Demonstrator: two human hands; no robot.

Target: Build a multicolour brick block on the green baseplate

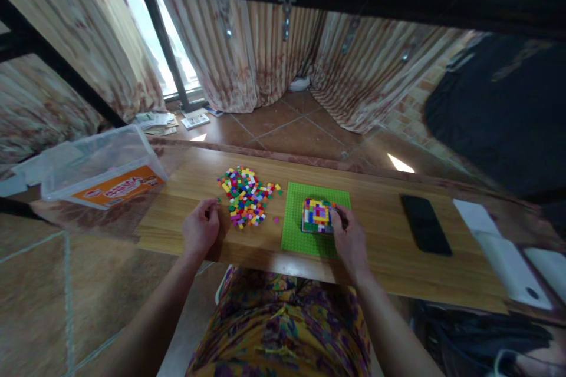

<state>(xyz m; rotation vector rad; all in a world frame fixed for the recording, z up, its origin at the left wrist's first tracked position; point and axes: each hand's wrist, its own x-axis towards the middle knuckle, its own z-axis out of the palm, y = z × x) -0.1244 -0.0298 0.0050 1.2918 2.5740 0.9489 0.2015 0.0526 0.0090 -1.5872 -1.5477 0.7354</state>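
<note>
Layered multicoloured plastic-brick block [313, 217] stands on green studded baseplate [292, 212], lower centre; multicoloured plastic bricks [246, 199] remain loose. Left hand [201, 228] pinches green brick [218, 200]; right hand [350, 242] at block, fingers' grip indeterminable.

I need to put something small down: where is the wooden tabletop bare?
The wooden tabletop is bare between the green baseplate and black smartphone, and between the clear plastic box and loose brick pile. It's crowded mid-table: left hand beside the pile, right hand at the brick build.
</note>
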